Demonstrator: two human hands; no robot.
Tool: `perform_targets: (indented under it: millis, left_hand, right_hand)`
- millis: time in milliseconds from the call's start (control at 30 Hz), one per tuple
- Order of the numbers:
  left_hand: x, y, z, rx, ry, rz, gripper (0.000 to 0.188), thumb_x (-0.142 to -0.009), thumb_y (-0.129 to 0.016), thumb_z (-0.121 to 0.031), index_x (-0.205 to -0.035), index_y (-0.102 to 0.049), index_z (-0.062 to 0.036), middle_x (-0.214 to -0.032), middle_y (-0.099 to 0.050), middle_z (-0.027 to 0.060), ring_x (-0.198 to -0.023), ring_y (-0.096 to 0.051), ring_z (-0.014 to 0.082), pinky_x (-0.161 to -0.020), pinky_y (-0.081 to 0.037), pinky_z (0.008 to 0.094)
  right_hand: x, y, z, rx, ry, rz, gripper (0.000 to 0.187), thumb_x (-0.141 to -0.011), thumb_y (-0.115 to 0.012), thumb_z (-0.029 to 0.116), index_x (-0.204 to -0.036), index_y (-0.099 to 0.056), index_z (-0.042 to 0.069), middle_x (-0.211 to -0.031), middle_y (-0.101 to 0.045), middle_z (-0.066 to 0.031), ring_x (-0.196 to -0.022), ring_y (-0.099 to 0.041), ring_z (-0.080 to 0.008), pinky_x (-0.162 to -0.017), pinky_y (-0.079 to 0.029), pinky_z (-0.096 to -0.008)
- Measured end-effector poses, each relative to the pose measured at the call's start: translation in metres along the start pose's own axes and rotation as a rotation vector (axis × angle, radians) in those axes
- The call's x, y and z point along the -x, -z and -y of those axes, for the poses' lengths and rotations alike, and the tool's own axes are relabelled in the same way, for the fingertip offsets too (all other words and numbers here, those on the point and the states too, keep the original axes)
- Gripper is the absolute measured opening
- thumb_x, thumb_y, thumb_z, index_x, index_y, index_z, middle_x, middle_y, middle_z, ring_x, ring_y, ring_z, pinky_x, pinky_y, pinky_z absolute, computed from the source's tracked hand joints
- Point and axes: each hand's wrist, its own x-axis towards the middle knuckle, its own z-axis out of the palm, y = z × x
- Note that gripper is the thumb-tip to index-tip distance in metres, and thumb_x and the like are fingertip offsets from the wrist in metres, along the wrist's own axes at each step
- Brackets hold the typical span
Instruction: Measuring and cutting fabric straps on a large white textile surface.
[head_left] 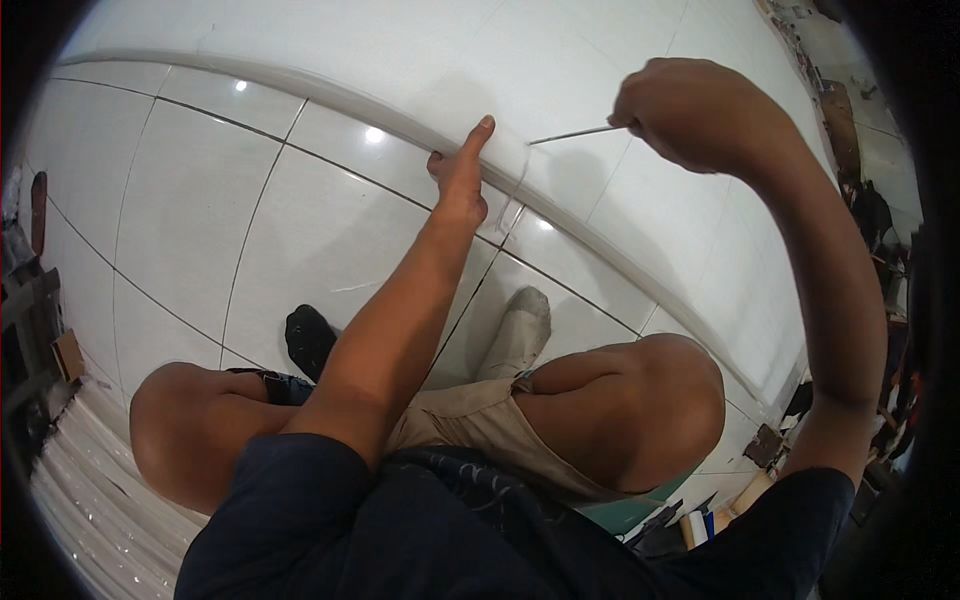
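A large white slab (380,55), smooth on top with a thick rounded edge, lies across the far side of the tiled floor. My left hand (462,180) grips its near edge, thumb on the upper face and fingers curled at the side, partly hidden. My right hand (690,115) is raised over the slab, closed in a fist around a thin metal rod (575,134). The rod slants down leftward, its tip close to the slab near the edge. A pale thin strand (522,180) runs from about the tip over the edge towards the floor.
White tiled floor (200,190) lies under my feet, one in a dark sock (310,340), the other in a light sock (520,335). Long shiny white pieces (110,490) lie at the lower left. Assorted clutter lines the right side, and a green object (620,512) sits behind my right leg.
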Motion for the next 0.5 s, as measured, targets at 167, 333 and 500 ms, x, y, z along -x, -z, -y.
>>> perform_targets:
  millis: [167,333,500]
  left_hand:
    - [0.008,-0.005,0.012,0.218,-0.049,0.063,0.120,-0.066,-0.084,-0.035,-0.142,-0.001,0.0047,-0.137,-0.031,0.0221,-0.130,-0.031,0.0304,-0.110,-0.028,0.0416]
    - [-0.005,0.006,0.013,-0.488,-0.155,-0.110,0.109,-0.064,-0.085,-0.041,-0.133,-0.021,0.0134,-0.129,-0.039,0.0224,-0.121,-0.042,0.0311,-0.105,-0.034,0.0365]
    - [0.013,-0.006,0.006,-0.196,-0.275,0.022,0.112,-0.063,-0.085,-0.037,-0.133,-0.015,0.0135,-0.130,-0.034,0.0255,-0.122,-0.039,0.0324,-0.105,-0.034,0.0373]
  right_hand:
    - [-0.018,-0.008,0.006,0.012,-0.058,0.122,0.021,-0.088,-0.052,0.012,-0.096,-0.071,0.008,-0.095,-0.069,-0.0078,-0.099,-0.062,-0.0226,-0.083,-0.051,-0.0374]
    - [-0.024,0.004,0.017,0.033,-0.043,0.167,0.019,-0.087,-0.055,0.012,-0.097,-0.071,0.009,-0.097,-0.069,-0.0067,-0.100,-0.062,-0.0223,-0.083,-0.050,-0.0367]
    - [-0.028,0.008,0.013,-0.073,-0.097,0.234,0.018,-0.088,-0.058,0.015,-0.099,-0.071,0.010,-0.103,-0.067,-0.0042,-0.105,-0.059,-0.0206,-0.087,-0.049,-0.0356]
